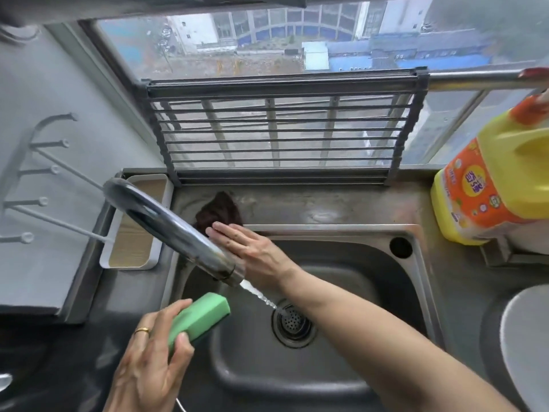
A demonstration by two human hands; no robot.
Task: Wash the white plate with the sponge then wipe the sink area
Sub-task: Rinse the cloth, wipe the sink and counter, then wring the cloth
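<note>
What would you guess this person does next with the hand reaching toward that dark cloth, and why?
Probably curl the right hand round the dark cloth and lift it. Its straight fingers already lie on the cloth at the sink rim, the left hand grips the green sponge, and the white plate sits aside, suggesting wiping comes next.

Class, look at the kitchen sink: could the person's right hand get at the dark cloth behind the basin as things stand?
Probably yes. The right hand already lies with straight fingers on the dark cloth, reaching past the faucet, and nothing sits between them.

Grey wall [74, 93], daylit window [267, 43]
</note>
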